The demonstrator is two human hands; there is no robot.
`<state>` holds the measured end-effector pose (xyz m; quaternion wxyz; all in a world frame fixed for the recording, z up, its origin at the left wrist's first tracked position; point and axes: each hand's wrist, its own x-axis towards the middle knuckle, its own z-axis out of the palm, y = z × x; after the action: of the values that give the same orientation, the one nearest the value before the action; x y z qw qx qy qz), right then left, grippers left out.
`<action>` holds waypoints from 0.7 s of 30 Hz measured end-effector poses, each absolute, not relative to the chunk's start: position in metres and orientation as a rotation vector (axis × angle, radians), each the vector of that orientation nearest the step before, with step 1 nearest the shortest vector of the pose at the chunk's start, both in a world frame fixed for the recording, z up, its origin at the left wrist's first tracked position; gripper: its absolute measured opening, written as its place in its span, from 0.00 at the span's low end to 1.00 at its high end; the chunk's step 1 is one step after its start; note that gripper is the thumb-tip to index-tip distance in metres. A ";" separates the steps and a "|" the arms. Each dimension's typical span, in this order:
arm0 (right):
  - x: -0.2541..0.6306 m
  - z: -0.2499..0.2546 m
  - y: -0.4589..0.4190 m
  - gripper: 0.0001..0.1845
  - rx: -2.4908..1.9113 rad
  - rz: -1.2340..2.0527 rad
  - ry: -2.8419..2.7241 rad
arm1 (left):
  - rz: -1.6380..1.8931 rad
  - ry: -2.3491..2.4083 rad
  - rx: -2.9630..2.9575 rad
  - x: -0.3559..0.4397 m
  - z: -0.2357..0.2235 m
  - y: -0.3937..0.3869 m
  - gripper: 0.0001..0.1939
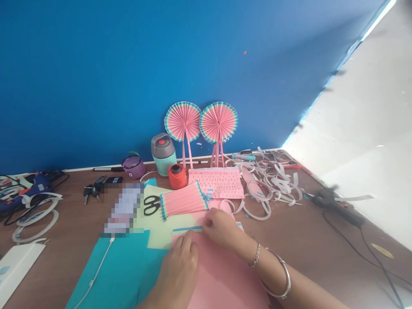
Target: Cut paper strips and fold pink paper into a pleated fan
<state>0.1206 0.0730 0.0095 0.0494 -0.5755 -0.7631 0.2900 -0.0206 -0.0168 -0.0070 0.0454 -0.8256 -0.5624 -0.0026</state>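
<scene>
A sheet of pink paper [222, 274] lies before me, with a blue and pale strip [188, 230] along its far edge. My left hand [182, 266] rests on the sheet's left part, its fingers stretched toward the strip. At the same edge, farther right, the curled fingers of my right hand [222, 227] pinch the paper; their tips are partly hidden. Just beyond lies a pleated pink paper piece [182, 201] with blue ends, beside black-handled scissors [152, 205]. Under these are pale green paper [157, 236] and blue paper [122, 262].
Two round pink paper fans [183, 122] stand against the blue wall, near a turquoise flask [165, 161], red string spool [177, 177] and patterned pink pouch [217, 182]. Curled white strips [273, 180] are heaped right. A glue gun [337, 206] and its cord lie at far right.
</scene>
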 end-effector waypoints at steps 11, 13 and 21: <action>0.120 0.006 0.075 0.06 -1.768 0.857 -2.359 | 0.021 -1.663 -2.531 -0.021 -0.010 -0.017 0.18; 0.120 0.006 0.076 0.05 -1.765 0.862 -2.362 | 0.011 -1.685 -2.529 -0.021 -0.009 -0.017 0.18; 0.121 0.005 0.077 0.05 -1.733 0.846 -2.370 | -0.042 -1.711 -2.524 -0.021 -0.011 -0.017 0.17</action>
<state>0.1208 0.0765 0.0050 0.0430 -0.5665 -0.7750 0.2767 -0.0212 -0.0173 -0.0115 0.0460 -0.8268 -0.5604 -0.0138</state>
